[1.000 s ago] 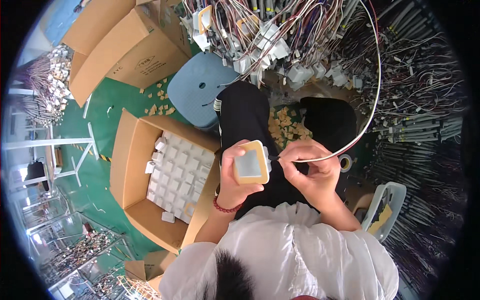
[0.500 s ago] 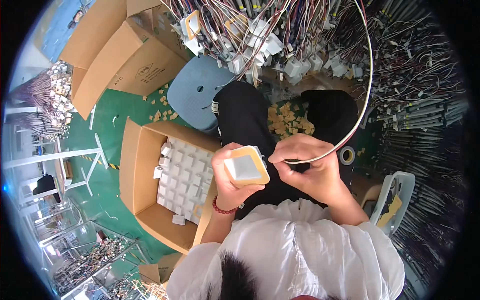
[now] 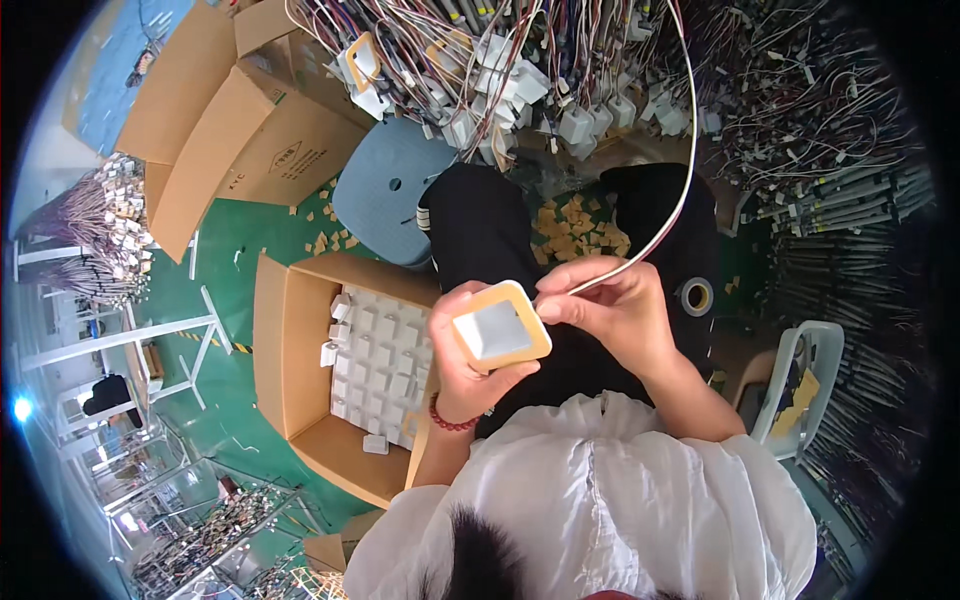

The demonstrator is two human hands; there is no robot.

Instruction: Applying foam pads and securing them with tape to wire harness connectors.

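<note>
Fingers of your left hand [image 3: 470,355] are clamping the square tan-framed pad [image 3: 497,331] over your lap, while your right hand [image 3: 610,310] is pinching the white cable [image 3: 672,195] at its corner; seating needs careful alignment

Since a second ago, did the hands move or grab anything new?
Hardly anything changed. The left hand keeps its hold on the square piece with the tan rim and grey middle, and the right hand keeps pinching the white cable at the square's edge. Nothing was picked up or let go. The open cardboard box of white squares stays on the person's left; the small shifts look like head movement.
</note>
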